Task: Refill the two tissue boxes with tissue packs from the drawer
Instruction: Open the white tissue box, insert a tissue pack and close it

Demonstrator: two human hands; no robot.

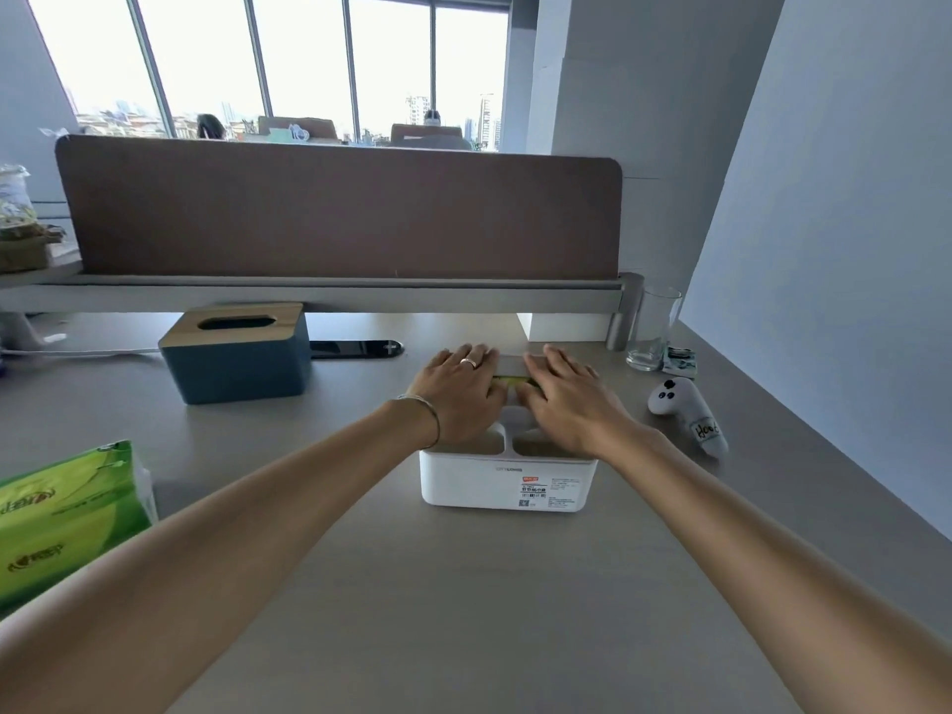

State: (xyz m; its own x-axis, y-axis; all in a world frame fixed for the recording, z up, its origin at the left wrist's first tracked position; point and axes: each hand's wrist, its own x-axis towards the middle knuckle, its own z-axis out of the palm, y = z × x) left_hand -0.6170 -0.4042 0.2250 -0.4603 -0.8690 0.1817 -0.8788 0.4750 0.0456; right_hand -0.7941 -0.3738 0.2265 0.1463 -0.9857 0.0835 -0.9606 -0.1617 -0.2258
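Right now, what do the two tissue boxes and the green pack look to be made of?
White box: likely smooth matte plastic, with rounded moulded corners. Blue box: matte body, probably plastic, under a pale wood-look lid. Green pack: thin glossy plastic film that wrinkles and catches light.

bright backlit windows (pixel 288 59), soft focus, edge distortion

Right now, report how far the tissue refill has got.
Nothing looks finished. In hand: left hand and right hand press flat on the white tissue box, green showing between them. Left: the blue tissue box, its slot dark, and a green tissue pack waiting on the desk.
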